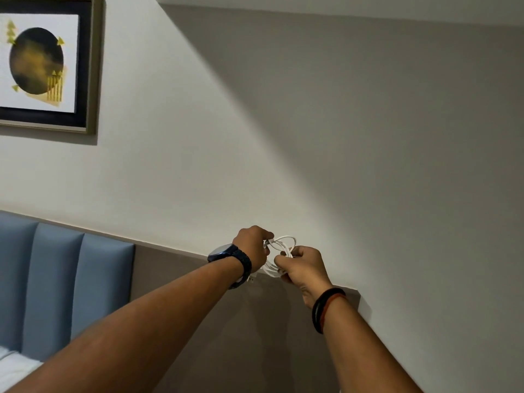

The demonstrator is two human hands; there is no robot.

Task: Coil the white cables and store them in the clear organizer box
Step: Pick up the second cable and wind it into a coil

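A white cable (284, 243) hangs in loose loops between both hands, held up in front of the wall. My left hand (253, 247), with a dark watch on its wrist, pinches the cable's plug end between thumb and fingers. My right hand (304, 268), with dark bands on its wrist, is closed around the bundle of loops. A short piece of cable and a connector dangle below the left wrist. The clear organizer box is not in view.
A grey wall panel (255, 336) with a ledge runs behind the hands. A blue padded headboard (71, 285) and white bedding (14, 367) are at the lower left. A framed picture (42, 63) hangs at the upper left.
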